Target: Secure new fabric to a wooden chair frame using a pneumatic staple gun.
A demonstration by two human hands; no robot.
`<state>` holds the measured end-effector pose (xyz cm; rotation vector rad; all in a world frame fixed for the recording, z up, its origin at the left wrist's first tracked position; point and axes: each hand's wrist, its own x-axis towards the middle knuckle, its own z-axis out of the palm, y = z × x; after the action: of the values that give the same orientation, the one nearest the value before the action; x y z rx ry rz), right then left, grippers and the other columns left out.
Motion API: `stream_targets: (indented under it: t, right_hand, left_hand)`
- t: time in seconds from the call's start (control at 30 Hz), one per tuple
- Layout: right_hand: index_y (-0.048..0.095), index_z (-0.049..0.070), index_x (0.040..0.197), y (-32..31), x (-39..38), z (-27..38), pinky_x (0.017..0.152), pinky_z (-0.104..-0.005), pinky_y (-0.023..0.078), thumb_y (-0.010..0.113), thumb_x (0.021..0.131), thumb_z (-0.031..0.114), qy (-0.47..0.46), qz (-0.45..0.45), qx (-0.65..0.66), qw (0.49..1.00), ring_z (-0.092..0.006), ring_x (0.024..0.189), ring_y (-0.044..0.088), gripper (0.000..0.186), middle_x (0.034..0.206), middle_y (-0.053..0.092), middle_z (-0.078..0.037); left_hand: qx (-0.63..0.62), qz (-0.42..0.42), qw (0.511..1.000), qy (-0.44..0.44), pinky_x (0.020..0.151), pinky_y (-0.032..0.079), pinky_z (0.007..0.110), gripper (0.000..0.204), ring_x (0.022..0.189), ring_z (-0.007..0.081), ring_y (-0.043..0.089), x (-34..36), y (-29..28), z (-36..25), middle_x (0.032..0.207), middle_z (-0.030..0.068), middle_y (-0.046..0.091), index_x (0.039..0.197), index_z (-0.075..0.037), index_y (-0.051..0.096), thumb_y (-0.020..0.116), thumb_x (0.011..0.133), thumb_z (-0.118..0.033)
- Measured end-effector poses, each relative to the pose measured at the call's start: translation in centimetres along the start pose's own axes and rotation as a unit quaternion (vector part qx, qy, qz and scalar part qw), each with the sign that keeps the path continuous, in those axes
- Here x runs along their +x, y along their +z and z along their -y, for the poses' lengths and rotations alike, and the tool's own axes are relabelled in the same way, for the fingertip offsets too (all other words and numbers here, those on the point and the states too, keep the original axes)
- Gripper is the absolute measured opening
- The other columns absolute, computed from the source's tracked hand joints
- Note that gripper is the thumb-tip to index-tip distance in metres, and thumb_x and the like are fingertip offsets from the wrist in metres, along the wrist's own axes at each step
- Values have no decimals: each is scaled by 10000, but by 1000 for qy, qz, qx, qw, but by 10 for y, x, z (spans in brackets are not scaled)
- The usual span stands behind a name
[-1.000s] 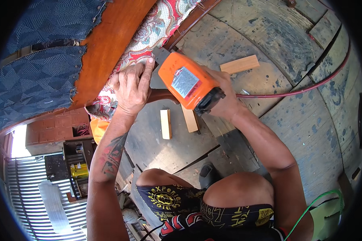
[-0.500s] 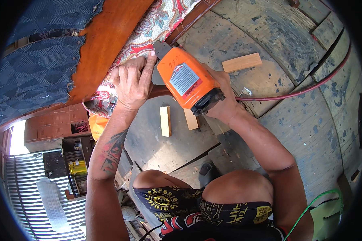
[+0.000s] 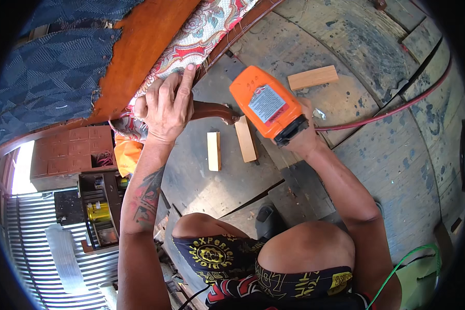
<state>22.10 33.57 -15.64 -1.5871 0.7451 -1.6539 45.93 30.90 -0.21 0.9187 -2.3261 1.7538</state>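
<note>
My left hand (image 3: pixel 166 107) rests on floral fabric (image 3: pixel 183 50) along the edge of a wooden furniture frame. Its index finger is stretched out over the cloth and the other fingers curl down, holding the cloth to the frame; the thumb is hidden. In my right hand (image 3: pixel 305 135) is an orange pneumatic staple gun (image 3: pixel 266 102), its handle mostly hidden beneath the body. The gun's dark nose (image 3: pixel 233 65) is off the fabric, to the right of the frame edge. A red hose (image 3: pixel 379 122) runs rightward from near the right hand.
Small wooden blocks (image 3: pixel 313 77) lie on the worn board floor (image 3: pixel 418 155). A curved wooden leg (image 3: pixel 211 111) sticks out beside my left hand. Blue fabric (image 3: pixel 57 77) and a bare wooden panel (image 3: pixel 134 57) are at upper left. Red-brown lockers (image 3: pixel 69 150) stand at left.
The staple gun in my right hand has moved right and slightly down, away from the fabric edge. My left hand stays on the cloth almost in place.
</note>
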Motion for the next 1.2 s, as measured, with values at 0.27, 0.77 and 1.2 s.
stream_targets:
  t: [0.27, 0.77, 1.2]
  right_hand:
    - [646, 5, 1160, 20, 13, 4, 773, -367, 574, 876, 646, 152, -28, -11, 40, 999, -322, 870, 725, 582, 991, 720, -167]
    - [607, 15, 1165, 36, 22, 10, 741, -420, 562, 870, 628, 189, -7, -2, 17, 1000, -380, 827, 700, 623, 908, 708, -195]
    - [663, -1, 1110, 11, 0, 16, 775, -370, 576, 855, 662, 118, -43, -8, 16, 999, -312, 874, 727, 502, 973, 722, -155]
  left_hand:
    - [-36, 29, 997, 64, 831, 312, 317, 544, 886, 103, 575, -5, 3, 8, 1041, -81, 607, 1311, -173, 661, 687, 770, -123]
    - [-36, 13, 997, 61, 832, 317, 318, 543, 879, 108, 570, -5, 5, 7, 1020, -81, 599, 1282, -177, 684, 712, 741, -134]
    - [-4, 32, 998, 53, 860, 308, 328, 534, 956, 117, 560, -12, -5, 8, 1079, -71, 580, 1319, -210, 656, 707, 791, -148]
